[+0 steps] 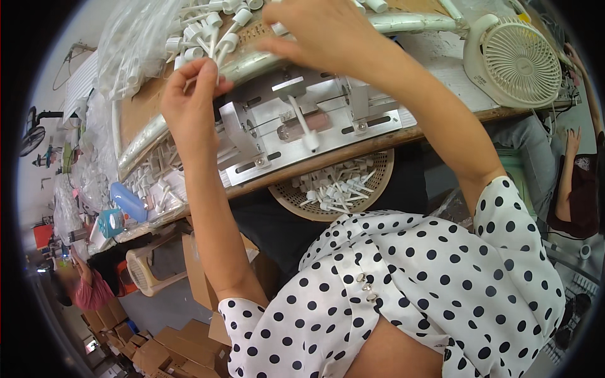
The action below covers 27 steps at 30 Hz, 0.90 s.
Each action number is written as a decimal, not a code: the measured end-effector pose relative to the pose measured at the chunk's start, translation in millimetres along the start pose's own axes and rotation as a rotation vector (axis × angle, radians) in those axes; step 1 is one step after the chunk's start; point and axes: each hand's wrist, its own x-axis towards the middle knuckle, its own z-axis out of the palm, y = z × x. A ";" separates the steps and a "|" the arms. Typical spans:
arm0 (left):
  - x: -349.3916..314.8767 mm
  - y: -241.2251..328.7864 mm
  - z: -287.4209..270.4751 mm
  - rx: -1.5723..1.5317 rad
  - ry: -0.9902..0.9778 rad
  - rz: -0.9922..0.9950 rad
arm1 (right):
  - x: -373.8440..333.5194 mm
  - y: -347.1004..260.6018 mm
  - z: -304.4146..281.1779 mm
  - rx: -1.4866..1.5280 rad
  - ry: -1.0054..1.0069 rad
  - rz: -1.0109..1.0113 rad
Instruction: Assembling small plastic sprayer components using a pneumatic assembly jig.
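My left hand pinches a white cap with a thin stem between thumb and forefinger, at the edge of a pile of like stemmed caps. My right hand reaches over the board to the right of that pile, slightly blurred. Its thumb and fingers stand apart, and a white cap shows between them; no clear grip on it is visible. Below both hands sits a metal jig with upright blocks. In its middle, a white stemmed piece lies across a pinkish clear part.
A round tan basket under the table edge holds many white stemmed pieces. A white fan stands at the right. Clear plastic bags, a blue bottle and loose white pieces lie at left. Cardboard boxes cover the floor; other people sit nearby.
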 end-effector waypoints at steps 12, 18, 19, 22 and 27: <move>48.4 25.9 -11.5 -0.049 -0.122 -0.177 | -46.0 -16.9 -39.7 0.325 -0.128 -0.226; 27.6 12.8 -18.9 -0.261 -0.034 -0.220 | -89.4 -24.9 7.8 0.289 -0.168 -0.425; 21.8 12.4 -19.8 -0.293 -0.025 -0.227 | -88.6 -23.2 10.8 0.194 -0.164 -0.444; 6.9 11.4 -30.4 -0.341 -0.058 -0.209 | -84.5 -21.3 9.7 0.223 -0.221 -0.410; -35.4 17.6 -41.9 -0.567 -0.272 -0.198 | -77.1 -26.3 -2.9 0.465 -0.258 -0.244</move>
